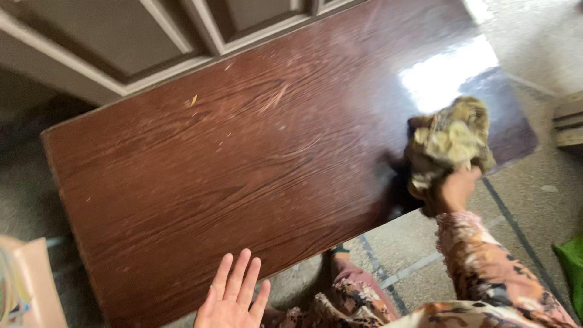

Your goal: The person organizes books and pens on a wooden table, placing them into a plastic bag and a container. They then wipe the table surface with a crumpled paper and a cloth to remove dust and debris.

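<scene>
At far left, low in view, edge of a pale cardboard box on the floor. Dark brown wooden table top fills the middle, grain and light scratches visible, a few small crumbs or flecks near its far edge. Left hand at the near edge, palm flat, fingers spread, holding nothing. Right hand, sleeve patterned, fingers closed around a crumpled olive-and-cream cloth; cloth pressed on the table's right end, just below a bright glare patch. Speckled stone floor to the right; green object at the frame edge.
</scene>
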